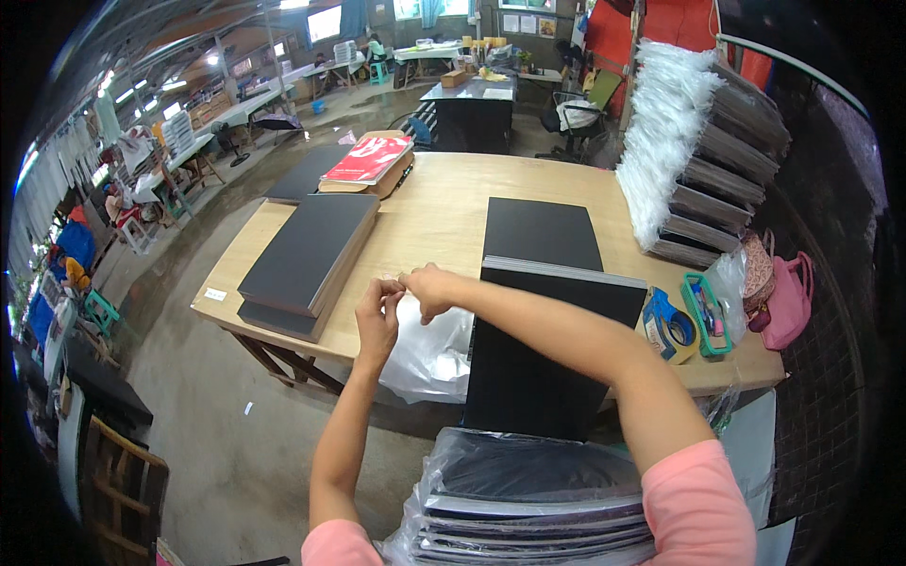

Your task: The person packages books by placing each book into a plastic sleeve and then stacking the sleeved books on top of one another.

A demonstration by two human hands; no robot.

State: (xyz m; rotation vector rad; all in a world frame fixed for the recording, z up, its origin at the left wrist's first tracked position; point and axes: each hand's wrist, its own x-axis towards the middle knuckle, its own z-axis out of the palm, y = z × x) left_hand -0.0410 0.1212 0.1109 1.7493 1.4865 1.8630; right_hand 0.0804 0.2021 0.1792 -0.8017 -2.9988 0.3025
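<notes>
Above the wooden table, my left hand [379, 309] and my right hand [436, 291] meet, fingers pinched together at the top of a clear plastic bag [425, 354]. The bag spreads down below them over the table's near edge. Just right of it lie black boards [557, 344] in a stack, one overhanging the near edge, with another black board [543, 231] flat behind. To the left of my hands rests a thick pile of black boards [311, 250]. Close to my body, several black boards in clear plastic [528, 500] are stacked.
A tall stack of plastic-wrapped boards [703, 151] stands at the table's right. Near it are a blue tape dispenser [668, 328], a green basket [706, 316] of pens and a pink bag [788, 302]. A red-covered packet [368, 160] sits at the far left.
</notes>
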